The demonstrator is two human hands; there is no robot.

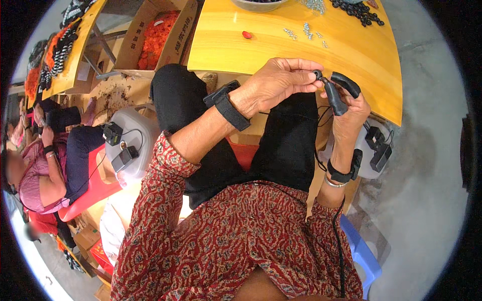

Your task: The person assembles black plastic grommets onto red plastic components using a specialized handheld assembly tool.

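Left hand pinches small black round piece between thumb and forefinger, above near edge of bench. Right hand grasps black-handled tool, handles spread apart, tip just beside piece; whether touching, cannot tell. Farther on bench: red piece, small silvery pieces right of it, black pieces at far right, bowl.

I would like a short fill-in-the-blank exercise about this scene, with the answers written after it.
1. The left hand pinches a small black piece, while the right hand holds a tool with handles coloured ____.
2. The red bit lies on a table coloured ____.
3. The cardboard box stands to the ____ of the table.

Missing words: black; yellow; left.
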